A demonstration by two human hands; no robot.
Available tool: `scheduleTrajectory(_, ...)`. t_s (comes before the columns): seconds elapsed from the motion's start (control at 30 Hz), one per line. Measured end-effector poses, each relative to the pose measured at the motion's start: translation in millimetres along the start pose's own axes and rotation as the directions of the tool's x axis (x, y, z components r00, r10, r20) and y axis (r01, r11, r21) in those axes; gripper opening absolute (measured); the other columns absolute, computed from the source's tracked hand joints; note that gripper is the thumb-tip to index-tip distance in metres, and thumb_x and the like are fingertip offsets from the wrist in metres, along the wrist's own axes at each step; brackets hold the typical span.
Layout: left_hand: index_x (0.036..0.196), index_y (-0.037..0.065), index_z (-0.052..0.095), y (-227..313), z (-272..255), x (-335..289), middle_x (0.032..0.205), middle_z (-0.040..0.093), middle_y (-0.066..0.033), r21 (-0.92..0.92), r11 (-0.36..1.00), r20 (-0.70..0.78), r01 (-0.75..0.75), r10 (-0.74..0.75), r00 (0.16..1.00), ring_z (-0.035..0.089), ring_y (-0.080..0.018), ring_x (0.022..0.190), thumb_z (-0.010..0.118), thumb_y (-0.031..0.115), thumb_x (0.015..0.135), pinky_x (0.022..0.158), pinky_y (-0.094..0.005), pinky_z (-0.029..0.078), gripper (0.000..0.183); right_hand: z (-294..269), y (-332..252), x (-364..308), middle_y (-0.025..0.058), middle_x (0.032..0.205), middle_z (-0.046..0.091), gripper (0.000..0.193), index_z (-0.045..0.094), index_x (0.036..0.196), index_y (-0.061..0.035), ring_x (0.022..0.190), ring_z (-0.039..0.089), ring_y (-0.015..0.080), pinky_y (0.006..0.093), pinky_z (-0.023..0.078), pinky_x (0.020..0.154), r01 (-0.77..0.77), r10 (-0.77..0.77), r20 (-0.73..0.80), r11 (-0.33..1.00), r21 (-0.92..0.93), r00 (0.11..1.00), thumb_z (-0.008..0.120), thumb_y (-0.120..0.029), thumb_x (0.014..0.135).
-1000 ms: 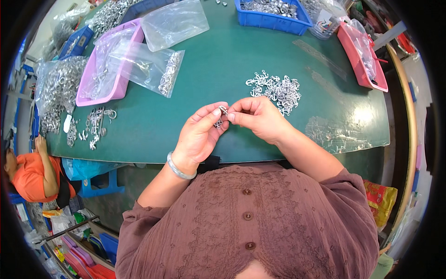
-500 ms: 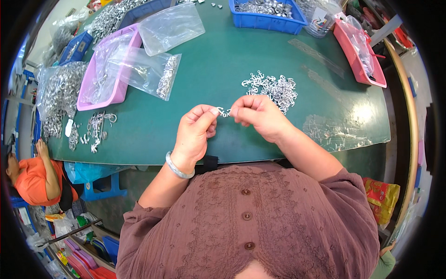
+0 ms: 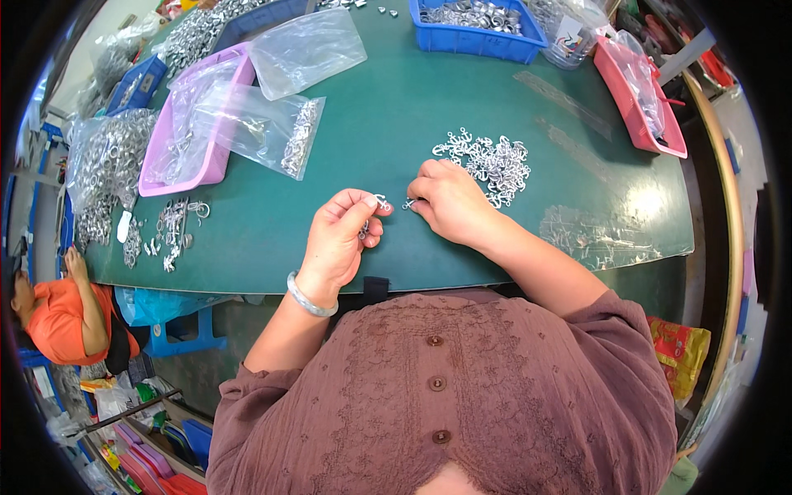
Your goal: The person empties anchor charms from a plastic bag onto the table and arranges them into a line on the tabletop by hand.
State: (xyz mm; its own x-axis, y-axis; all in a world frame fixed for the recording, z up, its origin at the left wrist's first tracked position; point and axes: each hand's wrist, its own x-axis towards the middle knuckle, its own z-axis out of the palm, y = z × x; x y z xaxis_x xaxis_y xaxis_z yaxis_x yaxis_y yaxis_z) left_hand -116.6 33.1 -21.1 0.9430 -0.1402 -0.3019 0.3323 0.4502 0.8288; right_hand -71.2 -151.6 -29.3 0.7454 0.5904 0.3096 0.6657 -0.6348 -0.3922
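Observation:
Between thumb and forefinger, my left hand (image 3: 340, 231) pinches a small silver anchor charm (image 3: 381, 201). More silver metal (image 3: 364, 230) shows in its curled lower fingers. My right hand (image 3: 452, 202), just to the right, has its fingers closed on another small silver charm (image 3: 408, 203) whose tip sticks out. A small gap parts the two hands above the green table. Just beyond my right hand lies a loose pile of silver anchor charms (image 3: 499, 165), partly hidden by that hand.
A pink basket (image 3: 216, 161) with plastic bags stands at left, beside bagged silver rings (image 3: 111, 165) and loose metal pieces (image 3: 173, 227). A blue tray (image 3: 478, 41) of metal parts is at the back, a red basket (image 3: 627, 99) at right. A person in orange (image 3: 70, 322) sits at left.
My hands have moved slightly apart. The silver pieces that bridged both fingertips are now separate, one at each hand. My left hand has turned, showing metal in its lower fingers.

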Motion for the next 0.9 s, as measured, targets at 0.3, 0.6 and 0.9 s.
scheduleTrajectory(0.3,0.084,0.003,0.053,4.6,-8.7,5.7,0.09,0.061,-0.0141,-0.076,0.988,0.037,0.131,-0.128,0.991,0.06,-0.0185,0.075,0.052,0.012,0.085,0.066,-0.0282,0.05,0.008,-1.1,-1.2,2.4,0.0102,0.079,0.051,0.011,0.058,0.078,-0.0032,0.077,0.051,0.0289,0.0377,0.042,0.07,0.011,-0.01,-0.02,0.997,0.072,1.0,0.062,-0.005,0.068)
scheduleTrajectory(0.6,0.086,0.003,0.054,4.6,-12.8,3.2,0.101,0.058,-0.0165,-0.241,0.957,0.149,0.16,-0.127,0.981,0.057,-0.0259,0.094,0.051,0.009,0.086,0.084,-0.0372,0.047,0.007,-4.4,-1.6,7.7,0.0112,0.08,0.052,0.005,0.057,0.073,-0.0036,0.079,0.052,0.0283,0.0374,0.043,0.067,0.051,-0.05,0.107,0.999,-0.011,0.993,0.059,-0.007,0.071)
scheduleTrajectory(0.9,0.085,0.001,0.057,9.7,-16.8,4.6,0.088,0.057,-0.0099,0.7,0.671,0.203,-0.244,0.14,0.969,0.054,-0.0176,0.076,0.057,0.006,0.079,0.07,-0.0275,0.045,0.008,-5.2,-1.2,-0.1,0.0098,0.079,0.052,0.003,0.056,0.072,-0.0043,0.075,0.05,0.0264,0.0357,0.042,0.067,0.226,-0.227,0.102,0.974,0.025,0.968,0.053,-0.005,0.071)
